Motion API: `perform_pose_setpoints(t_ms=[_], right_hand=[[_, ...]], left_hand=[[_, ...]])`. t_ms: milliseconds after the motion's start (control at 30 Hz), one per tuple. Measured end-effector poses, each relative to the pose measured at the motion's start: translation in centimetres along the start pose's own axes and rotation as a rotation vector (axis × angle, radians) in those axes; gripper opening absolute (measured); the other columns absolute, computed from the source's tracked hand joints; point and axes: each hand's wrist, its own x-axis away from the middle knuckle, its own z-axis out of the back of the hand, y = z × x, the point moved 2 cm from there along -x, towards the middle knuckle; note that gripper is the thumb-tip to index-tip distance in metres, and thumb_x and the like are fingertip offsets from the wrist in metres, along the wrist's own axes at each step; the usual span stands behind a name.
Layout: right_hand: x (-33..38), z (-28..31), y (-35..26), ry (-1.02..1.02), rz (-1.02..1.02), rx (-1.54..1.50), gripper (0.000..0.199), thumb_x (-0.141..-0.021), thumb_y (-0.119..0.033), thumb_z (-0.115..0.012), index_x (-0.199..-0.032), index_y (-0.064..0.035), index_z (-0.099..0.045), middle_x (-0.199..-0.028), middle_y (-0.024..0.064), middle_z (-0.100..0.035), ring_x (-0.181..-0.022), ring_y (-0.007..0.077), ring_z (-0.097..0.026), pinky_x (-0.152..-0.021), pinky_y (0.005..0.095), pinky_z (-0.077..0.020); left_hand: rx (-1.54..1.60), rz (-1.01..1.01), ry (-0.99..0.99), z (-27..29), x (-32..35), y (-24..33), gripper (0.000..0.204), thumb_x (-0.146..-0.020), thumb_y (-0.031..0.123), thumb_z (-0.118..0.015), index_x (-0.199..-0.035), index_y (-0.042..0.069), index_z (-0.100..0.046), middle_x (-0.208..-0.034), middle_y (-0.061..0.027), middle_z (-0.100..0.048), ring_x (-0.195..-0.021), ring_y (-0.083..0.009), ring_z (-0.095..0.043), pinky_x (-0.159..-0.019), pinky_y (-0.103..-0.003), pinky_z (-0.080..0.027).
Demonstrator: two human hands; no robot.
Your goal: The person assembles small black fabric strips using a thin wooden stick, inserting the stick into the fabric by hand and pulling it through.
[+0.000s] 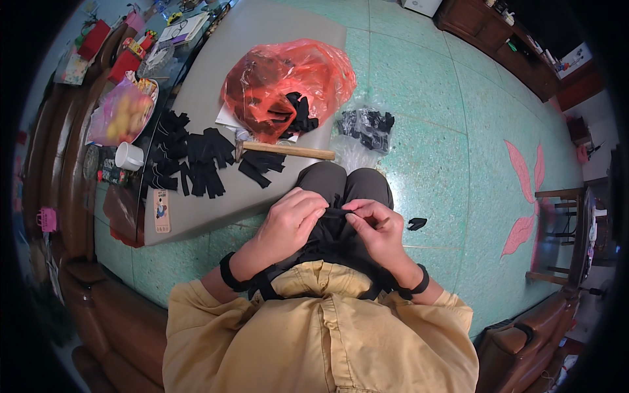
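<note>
Above my lap, a short black fabric strip (337,213) is stretched between my two hands. The fingers and thumb of my left hand (286,221) pinch one end of it. At the other end, my right hand (380,230) grips it between thumb and fingers. More black fabric lies on my dark trousers beneath, hard to tell apart from them. To the left, several black fabric strips (206,157) are spread in bunches on a grey padded bench (262,33). A hammer (291,150) with a wooden handle rests beside them, its handle reaching toward my knees.
A red plastic bag (288,78) with black pieces sits on the bench. Beyond my knees, a clear bag (367,131) of black pieces lies on the green floor (426,157). One black scrap (417,224) is by my right hand. A white mug (129,156) stands far left.
</note>
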Motion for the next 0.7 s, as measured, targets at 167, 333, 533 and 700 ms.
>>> perform_pose_setpoints(t_ms=[167,333,533,700], right_hand=[[-0.1,-0.8,0.1,0.0,-0.075,-0.095,0.007,-0.078,0.003,-0.064,-0.075,0.0023,-0.057,-0.092,0.0085,-0.064,-0.062,0.0045,-0.049,-0.054,0.02,-0.0399],[0.0,-0.9,0.3,0.019,-0.117,-0.139,0.007,-0.078,0.002,-0.064,-0.076,0.0027,-0.058,-0.091,0.0099,-0.064,-0.068,0.0077,-0.052,-0.058,0.0223,-0.0417],[0.2,-1.3,0.6,0.076,-0.229,-0.225,0.011,-0.078,0.0,-0.065,-0.072,0.0024,-0.055,-0.085,0.01,-0.064,-0.072,0.0099,-0.056,-0.061,0.0242,-0.0434],[0.8,-1.9,-1.4,0.102,-0.195,-0.096,0.013,-0.077,0.001,-0.065,-0.07,0.002,-0.055,-0.081,0.0103,-0.063,-0.076,0.012,-0.057,-0.063,0.0251,-0.044]], left_hand=[[0.063,0.042,-0.049,-0.1,0.2,-0.8,0.013,-0.077,-0.002,-0.063,-0.09,0.0,-0.064,-0.083,-0.0102,-0.06,-0.072,-0.0213,-0.058,-0.064,-0.03,-0.046],[0.156,0.2,-0.105,-0.2,-0.5,-0.1,0.015,-0.075,0.001,-0.066,-0.09,0.002,-0.066,-0.077,-0.0058,-0.057,-0.065,-0.0139,-0.052,-0.058,-0.026,-0.042],[0.19,0.159,-0.069,-1.0,-0.1,-0.9,0.011,-0.075,0.003,-0.068,-0.086,0.002,-0.067,-0.074,-0.0046,-0.056,-0.063,-0.0114,-0.049,-0.055,-0.024,-0.04],[0.235,0.129,-0.067,-0.5,-0.1,-1.0,0.008,-0.075,0.003,-0.068,-0.082,0.002,-0.066,-0.074,-0.0046,-0.056,-0.062,-0.0114,-0.05,-0.054,-0.025,-0.04]])
